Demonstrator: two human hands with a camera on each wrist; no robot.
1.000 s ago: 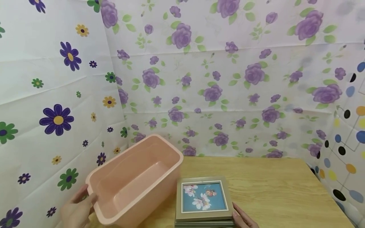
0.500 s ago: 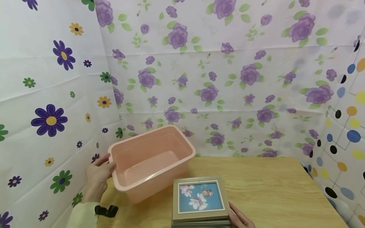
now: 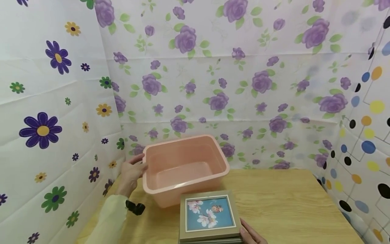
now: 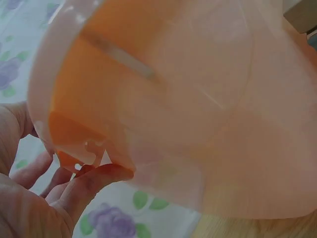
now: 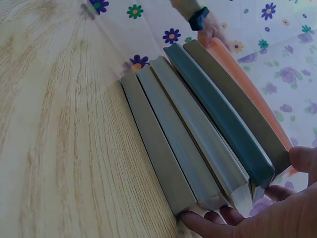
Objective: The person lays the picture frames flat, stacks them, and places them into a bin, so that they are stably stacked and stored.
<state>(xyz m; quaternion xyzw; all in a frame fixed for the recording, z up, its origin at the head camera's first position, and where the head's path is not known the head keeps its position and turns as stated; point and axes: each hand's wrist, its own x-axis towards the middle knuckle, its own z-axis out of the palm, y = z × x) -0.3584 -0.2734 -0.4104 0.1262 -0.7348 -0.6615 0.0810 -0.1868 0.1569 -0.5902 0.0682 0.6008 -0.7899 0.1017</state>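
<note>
My left hand [image 3: 131, 174] grips the left end rim of a pink plastic tub [image 3: 184, 183], thumb at the inner side; the left wrist view shows the fingers behind the rim. Its inside holds nothing, and it tilts toward me behind a stack of picture frames. The top frame [image 3: 210, 217] has a beige border and a print of pale blossoms on blue. Edge-on in the right wrist view, the stack shows grey, brown and teal frames [image 5: 223, 114]. My right hand [image 3: 251, 234] rests against the stack's right side, thumb by the top frame and fingers extended along the lower ones.
A wood-grain table [image 3: 274, 200] lies under the stack and extends to the right. Behind it hangs a cloth with purple roses [image 3: 217, 101]; daisy-print cloth [image 3: 42, 130] closes the left side, dotted cloth [image 3: 368, 145] the right. A black strap [image 3: 135, 207] crosses the left sleeve.
My left hand has swung the tub rightward and back, from beside the stack to behind it. The right hand stays at the stack's side; the view has turned slightly.
</note>
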